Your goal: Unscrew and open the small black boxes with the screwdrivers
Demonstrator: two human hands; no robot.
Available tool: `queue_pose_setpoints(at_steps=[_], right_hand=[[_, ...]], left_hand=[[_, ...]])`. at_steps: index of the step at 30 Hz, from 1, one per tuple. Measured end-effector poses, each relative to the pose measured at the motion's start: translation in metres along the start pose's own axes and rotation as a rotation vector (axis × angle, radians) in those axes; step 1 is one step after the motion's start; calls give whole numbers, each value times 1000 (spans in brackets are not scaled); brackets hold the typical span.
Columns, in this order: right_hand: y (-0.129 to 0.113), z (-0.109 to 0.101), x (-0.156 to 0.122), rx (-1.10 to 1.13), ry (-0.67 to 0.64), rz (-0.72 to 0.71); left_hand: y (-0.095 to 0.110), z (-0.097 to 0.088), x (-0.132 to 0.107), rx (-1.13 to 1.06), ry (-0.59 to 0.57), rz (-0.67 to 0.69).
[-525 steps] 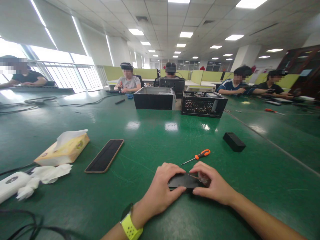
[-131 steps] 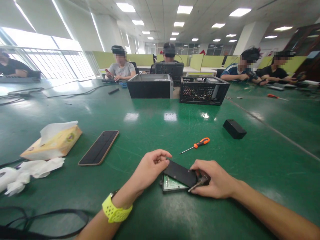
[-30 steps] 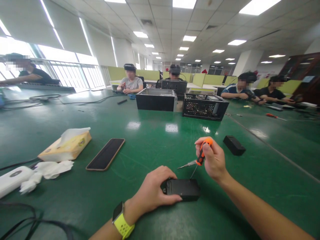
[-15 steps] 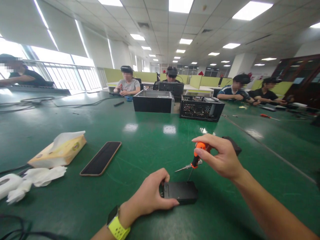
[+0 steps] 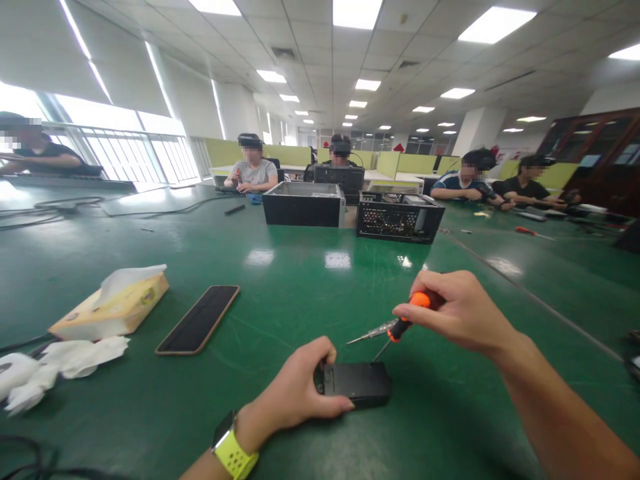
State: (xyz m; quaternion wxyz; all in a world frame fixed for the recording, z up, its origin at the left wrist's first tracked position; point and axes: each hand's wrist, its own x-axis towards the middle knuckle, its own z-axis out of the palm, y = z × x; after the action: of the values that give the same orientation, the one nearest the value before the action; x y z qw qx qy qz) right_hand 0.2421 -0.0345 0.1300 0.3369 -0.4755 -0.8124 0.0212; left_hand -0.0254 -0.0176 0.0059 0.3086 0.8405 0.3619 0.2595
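Gripping the black case (image 5: 357,383), the left hand (image 5: 293,398) should hold it flat. Right hand (image 5: 461,311) pinches the screwdriver (image 5: 400,327), tip seemingly unseated.

Left hand (image 5: 295,397): bare.
Watch (image 5: 223,425): worn on the left wrist; small dark case with rounded corners, its face dark and seen at a slant.
Band (image 5: 236,457): neon yellow-green, smooth and rubbery in look, pierced with rows of round holes, wrapped snug around the wrist.
Left forearm (image 5: 200,472): bare down to the picture's bottom edge.
Right hand (image 5: 463,310): bare.
Right forearm (image 5: 560,420): bare along its whole visible length, to the lower right corner.
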Motion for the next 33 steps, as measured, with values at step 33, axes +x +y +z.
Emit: queue_pose_setpoints(at_steps=[33], right_hand=[[56,47,-83,556,223,753]], left_hand=[[2,-4,2,446,86,271]])
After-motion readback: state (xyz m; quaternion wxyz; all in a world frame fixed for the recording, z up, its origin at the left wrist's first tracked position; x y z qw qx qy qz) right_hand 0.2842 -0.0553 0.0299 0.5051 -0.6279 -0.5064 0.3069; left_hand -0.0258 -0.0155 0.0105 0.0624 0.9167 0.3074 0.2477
